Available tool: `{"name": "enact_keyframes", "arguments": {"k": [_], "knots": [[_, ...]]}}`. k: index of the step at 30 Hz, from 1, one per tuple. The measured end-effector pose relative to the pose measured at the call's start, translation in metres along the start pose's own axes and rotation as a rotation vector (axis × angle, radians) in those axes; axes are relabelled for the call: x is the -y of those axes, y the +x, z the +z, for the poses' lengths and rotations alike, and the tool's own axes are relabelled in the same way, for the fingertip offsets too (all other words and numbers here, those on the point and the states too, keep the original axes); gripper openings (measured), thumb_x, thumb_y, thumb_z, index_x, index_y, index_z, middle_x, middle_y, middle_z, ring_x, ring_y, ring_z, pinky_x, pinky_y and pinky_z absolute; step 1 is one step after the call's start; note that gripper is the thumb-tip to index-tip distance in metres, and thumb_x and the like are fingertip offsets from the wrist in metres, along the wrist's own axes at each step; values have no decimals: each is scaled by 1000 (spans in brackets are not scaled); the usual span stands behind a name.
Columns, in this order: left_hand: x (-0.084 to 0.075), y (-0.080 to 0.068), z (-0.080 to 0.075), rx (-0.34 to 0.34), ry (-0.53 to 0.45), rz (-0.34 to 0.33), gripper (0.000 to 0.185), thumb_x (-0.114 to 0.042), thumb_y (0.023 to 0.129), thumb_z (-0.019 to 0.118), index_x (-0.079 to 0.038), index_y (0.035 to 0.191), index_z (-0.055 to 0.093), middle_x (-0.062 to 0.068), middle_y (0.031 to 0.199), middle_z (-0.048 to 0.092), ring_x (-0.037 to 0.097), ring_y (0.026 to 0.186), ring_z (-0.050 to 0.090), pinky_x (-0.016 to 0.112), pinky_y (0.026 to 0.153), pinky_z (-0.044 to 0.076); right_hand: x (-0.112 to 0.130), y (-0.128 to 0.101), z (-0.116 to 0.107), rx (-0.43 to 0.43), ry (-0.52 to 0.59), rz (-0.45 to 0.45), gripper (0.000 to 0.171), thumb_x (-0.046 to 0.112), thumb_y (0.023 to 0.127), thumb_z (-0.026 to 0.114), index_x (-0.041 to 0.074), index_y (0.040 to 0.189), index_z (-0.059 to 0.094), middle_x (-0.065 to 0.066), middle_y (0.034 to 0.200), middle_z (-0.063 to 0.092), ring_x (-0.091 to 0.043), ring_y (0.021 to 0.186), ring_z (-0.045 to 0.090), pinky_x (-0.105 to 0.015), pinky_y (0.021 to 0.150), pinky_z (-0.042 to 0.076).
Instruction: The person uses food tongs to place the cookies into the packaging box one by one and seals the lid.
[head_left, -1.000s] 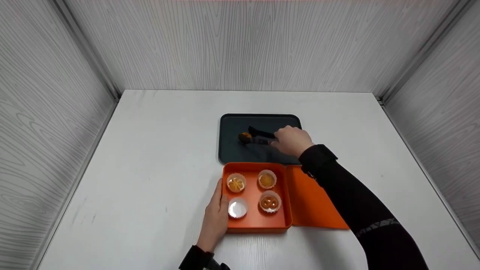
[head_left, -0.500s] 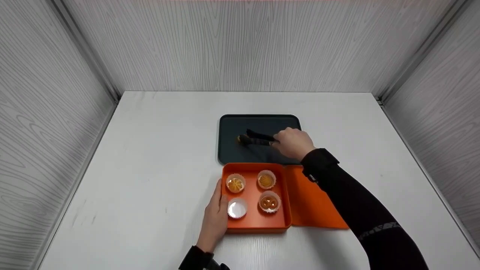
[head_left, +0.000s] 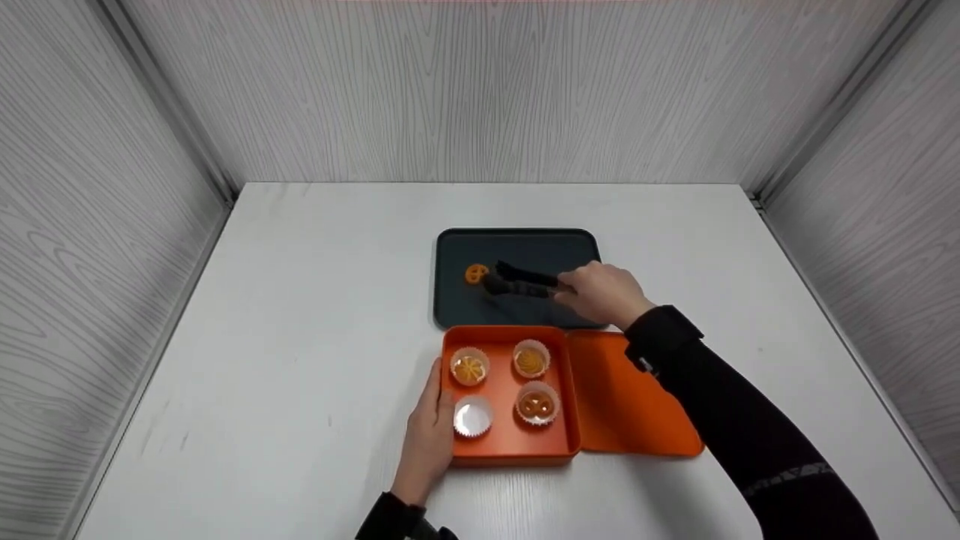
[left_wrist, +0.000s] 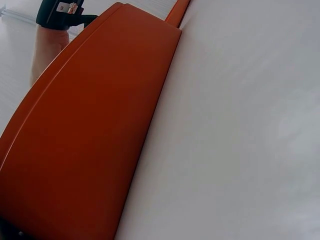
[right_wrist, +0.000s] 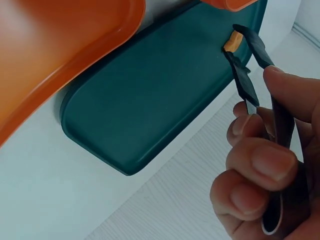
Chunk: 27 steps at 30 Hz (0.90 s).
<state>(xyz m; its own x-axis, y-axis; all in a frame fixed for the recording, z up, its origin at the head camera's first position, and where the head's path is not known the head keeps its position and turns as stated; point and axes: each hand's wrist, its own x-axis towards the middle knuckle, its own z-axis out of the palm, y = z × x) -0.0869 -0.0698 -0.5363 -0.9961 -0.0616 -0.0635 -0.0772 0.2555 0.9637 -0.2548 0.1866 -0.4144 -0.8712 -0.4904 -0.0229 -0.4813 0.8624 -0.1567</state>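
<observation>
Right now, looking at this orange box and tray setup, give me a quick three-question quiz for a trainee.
1. True or false: the cookie on the dark tray is gripped by the tongs.
2. How many paper cups in the orange box hold a cookie?
3. Which of the hands steadies the box? A) right hand B) left hand

Key: 1 false, it lies just beyond the tips; 2 three, the empty cup is near-left; 3 B.

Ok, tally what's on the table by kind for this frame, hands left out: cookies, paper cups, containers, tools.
Cookies: 4, one loose cookie on the dark tray and three in cups
Paper cups: 4, counting the empty cup
Orange box with its open lid: 1
Dark tray: 1
Black tongs: 1
Total: 11
</observation>
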Motion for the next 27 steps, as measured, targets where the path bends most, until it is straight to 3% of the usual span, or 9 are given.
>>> {"name": "enact_keyframes", "arguments": {"k": [3, 6, 9, 19, 27], "knots": [[0, 0, 0, -4, -2, -7, 57, -24, 112, 39, -12, 164, 22, 6, 168, 27, 25, 154, 25, 50, 125, 22, 1, 1, -1, 11, -2, 3, 20, 27, 101, 66, 10, 92, 69, -8, 75, 62, -24, 70, 60, -37, 62, 49], [0, 0, 1, -4, 0, -11, 57, -24, 112, 39, -12, 164, 22, 6, 168, 27, 25, 154, 26, 51, 125, 22, 2, 4, 0, 28, -27, 7, 25, 29, 101, 66, 6, 110, 72, -14, 93, 70, -29, 83, 67, -43, 74, 59], [-1, 0, 2, -2, -1, -19, 56, -24, 112, 39, -12, 164, 22, 6, 168, 27, 25, 154, 26, 51, 125, 23, 3, 8, 2, 41, -56, 17, 35, 30, 102, 65, 4, 124, 71, -17, 109, 73, -32, 94, 70, -49, 84, 60], [-1, -3, 3, -8, -2, -14, 56, -26, 112, 39, -15, 164, 23, 5, 167, 29, 23, 153, 28, 51, 124, 24, 11, 24, 10, 53, -44, 27, 44, 31, 103, 63, 2, 137, 64, -20, 123, 69, -36, 108, 67, -49, 94, 57], [-1, -2, 3, 2, -13, -16, 57, -26, 112, 39, -14, 164, 22, 6, 168, 28, 24, 154, 26, 51, 125, 23, 15, 36, 17, 80, -3, 88, 46, 31, 104, 61, 4, 141, 62, -19, 129, 67, -35, 115, 66, -48, 100, 54]]}}
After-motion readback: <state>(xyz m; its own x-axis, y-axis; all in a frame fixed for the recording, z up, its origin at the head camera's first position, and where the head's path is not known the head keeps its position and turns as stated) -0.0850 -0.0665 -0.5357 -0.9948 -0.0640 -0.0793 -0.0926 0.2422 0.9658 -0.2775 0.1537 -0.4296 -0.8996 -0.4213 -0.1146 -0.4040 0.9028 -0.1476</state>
